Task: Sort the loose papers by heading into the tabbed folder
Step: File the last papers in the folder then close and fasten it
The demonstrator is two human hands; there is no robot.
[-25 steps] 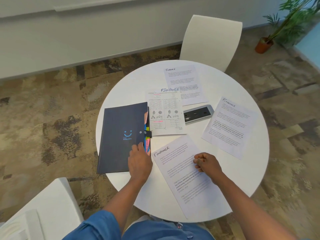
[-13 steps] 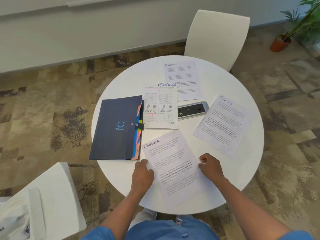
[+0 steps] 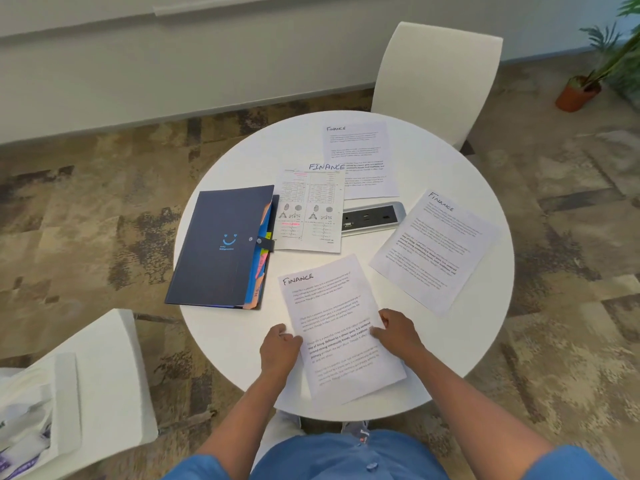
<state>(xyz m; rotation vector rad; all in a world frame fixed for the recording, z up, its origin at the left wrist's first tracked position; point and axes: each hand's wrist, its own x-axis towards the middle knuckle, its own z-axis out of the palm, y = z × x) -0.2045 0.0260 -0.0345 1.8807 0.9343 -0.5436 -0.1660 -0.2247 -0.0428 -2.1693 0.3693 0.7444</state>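
A closed dark navy tabbed folder [image 3: 221, 244] lies at the left of the round white table [image 3: 221, 344], coloured tabs showing along its right edge. Several loose sheets headed "Finance" lie around it. The nearest sheet [image 3: 332, 323] sits at the front edge; my left hand [image 3: 280, 351] holds its left edge with curled fingers and my right hand [image 3: 398, 332] holds its right edge. A sheet with tables and diagrams [image 3: 311, 209] lies beside the folder, another text sheet [image 3: 356, 157] at the back, and a third [image 3: 436, 247] at the right.
A grey power socket panel [image 3: 372, 216] is set in the table's middle. One white chair [image 3: 436, 81] stands behind the table, another [image 3: 100, 375] at the near left with a plastic bag [image 3: 24, 420] on it. A potted plant [image 3: 576, 95] stands far right.
My left hand left the folder and came to the near sheet's left edge. My right hand slid from the sheet's middle to its right edge.
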